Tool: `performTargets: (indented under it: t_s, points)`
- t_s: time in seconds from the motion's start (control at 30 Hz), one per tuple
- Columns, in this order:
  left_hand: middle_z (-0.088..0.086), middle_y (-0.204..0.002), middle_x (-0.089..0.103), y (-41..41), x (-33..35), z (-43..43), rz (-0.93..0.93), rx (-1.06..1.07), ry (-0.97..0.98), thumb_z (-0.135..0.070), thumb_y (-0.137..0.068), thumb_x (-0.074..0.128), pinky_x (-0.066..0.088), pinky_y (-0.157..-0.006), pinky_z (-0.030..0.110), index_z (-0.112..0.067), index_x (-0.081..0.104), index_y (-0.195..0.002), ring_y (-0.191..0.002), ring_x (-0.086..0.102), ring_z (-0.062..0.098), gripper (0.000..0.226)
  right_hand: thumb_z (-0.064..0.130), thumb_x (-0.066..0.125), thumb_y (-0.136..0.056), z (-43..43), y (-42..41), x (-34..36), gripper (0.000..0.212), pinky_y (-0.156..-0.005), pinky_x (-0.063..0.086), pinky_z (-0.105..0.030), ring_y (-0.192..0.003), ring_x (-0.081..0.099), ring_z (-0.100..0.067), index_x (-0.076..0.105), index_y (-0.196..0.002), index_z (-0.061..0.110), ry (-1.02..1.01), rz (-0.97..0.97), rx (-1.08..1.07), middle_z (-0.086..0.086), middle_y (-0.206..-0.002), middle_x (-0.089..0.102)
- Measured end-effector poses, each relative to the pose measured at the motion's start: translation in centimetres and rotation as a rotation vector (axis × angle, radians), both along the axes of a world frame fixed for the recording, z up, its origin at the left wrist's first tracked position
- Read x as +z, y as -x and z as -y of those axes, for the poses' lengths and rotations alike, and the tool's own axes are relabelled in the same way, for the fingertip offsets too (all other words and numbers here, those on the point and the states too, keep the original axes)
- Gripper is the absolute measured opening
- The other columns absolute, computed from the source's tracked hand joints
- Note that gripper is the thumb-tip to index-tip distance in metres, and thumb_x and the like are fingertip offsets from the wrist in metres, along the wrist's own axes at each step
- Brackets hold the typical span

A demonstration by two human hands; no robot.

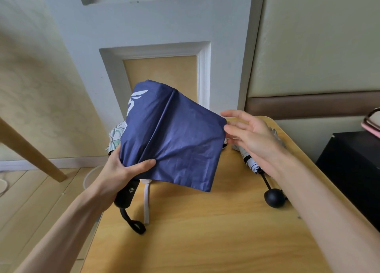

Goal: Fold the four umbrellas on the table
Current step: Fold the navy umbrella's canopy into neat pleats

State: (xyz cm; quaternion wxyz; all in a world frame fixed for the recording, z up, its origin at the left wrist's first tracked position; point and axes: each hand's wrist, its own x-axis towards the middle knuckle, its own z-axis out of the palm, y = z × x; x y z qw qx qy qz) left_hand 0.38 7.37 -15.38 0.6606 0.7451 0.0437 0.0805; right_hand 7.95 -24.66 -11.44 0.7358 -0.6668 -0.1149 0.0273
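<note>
A navy blue umbrella (174,137) with a white logo is held up over the wooden table (205,231), its loose canopy hanging in a flap to the right. My left hand (125,170) grips its gathered cloth just above the black handle (126,194), thumb pressed on the fabric. My right hand (250,135) hovers with straight fingers at the flap's right edge, holding nothing. A white-patterned umbrella (251,163) with a black ball handle (274,197) lies at the right, partly hidden by my right arm. A floral umbrella (116,135) peeks out behind the blue one.
A white strap (146,202) and a black wrist loop (135,225) hang below the blue umbrella. A black cabinet (353,170) stands right of the table, a wooden leg (30,149) slants at the left, and a white door (156,36) is behind.
</note>
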Motion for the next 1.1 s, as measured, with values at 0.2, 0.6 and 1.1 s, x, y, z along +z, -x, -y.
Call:
performTargets:
  t_s: [0.2, 0.6, 1.1]
  points:
    - [-0.005, -0.112, 0.078, 0.0, -0.1, 0.0, 0.001, 0.012, 0.001, -0.028, -0.060, 0.101, 0.061, -0.087, 0.041, -0.025, 0.060, -0.133, -0.100, 0.078, 0.021, 0.084, 0.014, 0.079, -0.093, -0.8, 0.0, -0.5, 0.019, -0.072, 0.051, -0.025, -0.081, 0.071, -0.009, 0.073, -0.111, 0.016, -0.022, -0.035, -0.109, -0.003, -0.092, 0.080]
    - [-0.002, -0.109, 0.079, 0.3, 0.3, -0.2, -0.005, -0.011, -0.009, -0.030, -0.058, 0.095, 0.062, -0.081, 0.040, -0.026, 0.063, -0.127, -0.096, 0.078, 0.023, 0.076, 0.028, 0.079, -0.091, 0.5, -0.1, 0.6, 0.019, -0.083, 0.060, -0.025, -0.098, 0.075, -0.015, 0.080, -0.108, 0.019, 0.289, 0.015, 0.090, -0.002, -0.103, 0.082]
    - [0.000, -0.109, 0.078, -0.1, 0.1, -0.5, -0.007, 0.023, -0.021, -0.040, -0.052, 0.102, 0.062, -0.078, 0.040, -0.025, 0.063, -0.126, -0.094, 0.078, 0.024, 0.086, 0.020, 0.075, -0.096, -0.5, 0.5, 0.6, 0.014, -0.079, 0.059, -0.030, -0.087, 0.077, -0.018, 0.076, -0.110, 0.014, 0.172, -0.086, 0.051, -0.007, -0.100, 0.082]
